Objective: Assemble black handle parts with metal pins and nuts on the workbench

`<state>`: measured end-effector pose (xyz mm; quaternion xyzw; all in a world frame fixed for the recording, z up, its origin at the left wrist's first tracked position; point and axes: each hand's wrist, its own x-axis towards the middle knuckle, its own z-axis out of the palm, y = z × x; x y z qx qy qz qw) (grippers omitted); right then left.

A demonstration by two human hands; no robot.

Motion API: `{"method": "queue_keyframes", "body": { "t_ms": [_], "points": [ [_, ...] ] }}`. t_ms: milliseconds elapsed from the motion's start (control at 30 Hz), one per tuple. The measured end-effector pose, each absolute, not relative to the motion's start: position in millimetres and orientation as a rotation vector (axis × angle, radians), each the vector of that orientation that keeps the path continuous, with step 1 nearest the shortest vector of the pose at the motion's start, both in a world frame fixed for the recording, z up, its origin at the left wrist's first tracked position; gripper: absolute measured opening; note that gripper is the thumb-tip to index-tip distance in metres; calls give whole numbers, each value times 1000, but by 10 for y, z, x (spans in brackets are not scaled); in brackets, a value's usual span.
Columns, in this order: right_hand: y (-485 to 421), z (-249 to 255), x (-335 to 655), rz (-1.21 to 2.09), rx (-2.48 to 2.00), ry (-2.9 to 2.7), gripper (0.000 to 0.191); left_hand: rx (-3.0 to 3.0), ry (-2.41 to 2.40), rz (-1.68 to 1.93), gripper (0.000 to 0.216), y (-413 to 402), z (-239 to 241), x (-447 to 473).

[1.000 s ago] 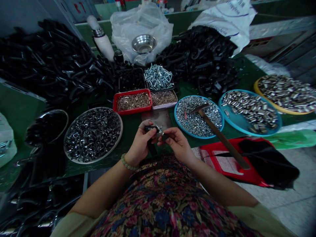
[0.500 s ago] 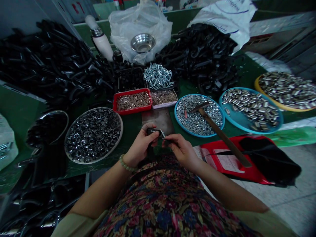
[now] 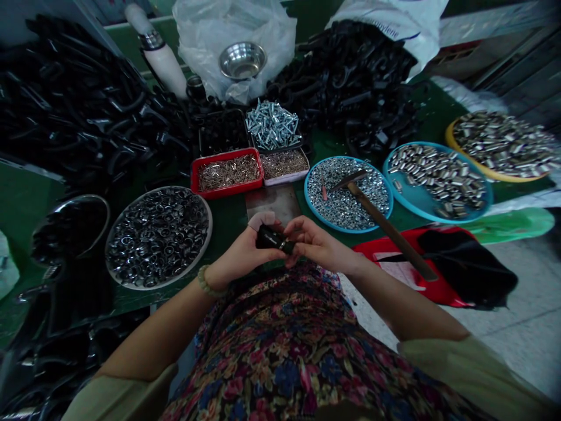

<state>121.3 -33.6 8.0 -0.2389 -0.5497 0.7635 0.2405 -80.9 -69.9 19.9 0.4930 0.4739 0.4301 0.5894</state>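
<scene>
"…pylene" on 1 white sack point(image 3: 423, 29); 2 blue trays point(image 3: 414, 196), 1 hammer point(image 3: 390, 231); left hand point(image 3: 241, 251), right hand point(image 3: 326, 248), fingers point(image 3: 272, 255) clamped on 1 black part point(image 3: 268, 237), lettering too blurred!

Fingers point(image 3: 263, 218) of the left hand point(image 3: 241, 251) and right hand point(image 3: 324, 248) cover portions of the black part point(image 3: 270, 238), whose pale lettering is too small to read. Hands hide the metal plate's point(image 3: 274, 200) near end. The left edge cuts off a black pile point(image 3: 87, 99); the top edge, a white sack point(image 3: 405, 17).
</scene>
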Motion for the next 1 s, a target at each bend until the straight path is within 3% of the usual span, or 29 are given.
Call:
{"method": "queue_keyframes", "body": {
  "t_ms": [133, 333, 500, 700, 867, 933, 1000],
  "points": [
    [-315, 36, 1130, 2306, -662, -1131, 45, 1020, 1111, 1107, 49, -732, 135, -731],
    [-383, -21, 1008, 2296, -714, -1023, 49, 848, 1049, 1238, 39, -732, 21, -674],
    [-398, 18, 890, 2271, -746, -888, 53, 871, 1041, 1255, 43, -720, 14, -795],
    [-348, 23, 762, 2268, -760, -1094, 49, 864, 977, 1255, 51, -760, 19, -886],
    [-127, 53, 698, 2146, -851, -1362, 37, 1044, 1156, 1218, 88, -700, -22, -1036],
    [171, 103, 638, 2081, -831, -1727, 27, 1218, 1278, 1136, 78, -645, -31, -1152],
    [569, 159, 487, 1690, -877, -2131, 17, 1503, 1375, 963, 66, -562, -50, -1224]
  ]
}}
